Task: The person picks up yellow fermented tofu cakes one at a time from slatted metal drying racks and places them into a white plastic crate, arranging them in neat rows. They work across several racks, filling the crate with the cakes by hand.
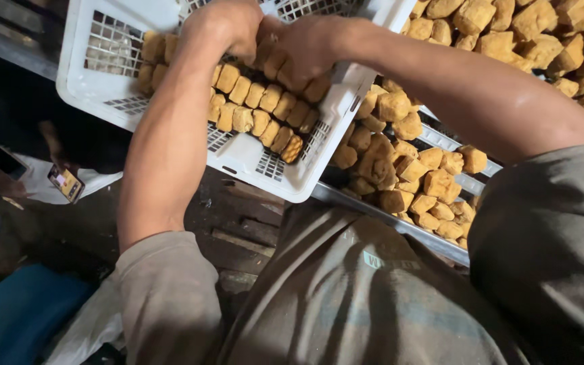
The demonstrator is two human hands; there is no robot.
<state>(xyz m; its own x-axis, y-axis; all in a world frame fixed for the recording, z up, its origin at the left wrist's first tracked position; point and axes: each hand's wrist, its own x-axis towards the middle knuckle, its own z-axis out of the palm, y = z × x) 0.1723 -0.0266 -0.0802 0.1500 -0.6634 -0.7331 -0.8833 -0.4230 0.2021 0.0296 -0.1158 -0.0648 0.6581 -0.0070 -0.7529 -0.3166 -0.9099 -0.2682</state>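
Both hands (221, 27) (305, 51) clasp fried tofu cubes (258, 101) in our white crate (238, 159) | soft, crumbly, likely greasy | we cup rows from the sides.

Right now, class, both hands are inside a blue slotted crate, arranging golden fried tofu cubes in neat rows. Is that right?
One thing is wrong: the slotted crate is white, not blue. The head view shows it. Both hands, left and right, are indeed inside it, arranging golden fried tofu cubes in neat rows.
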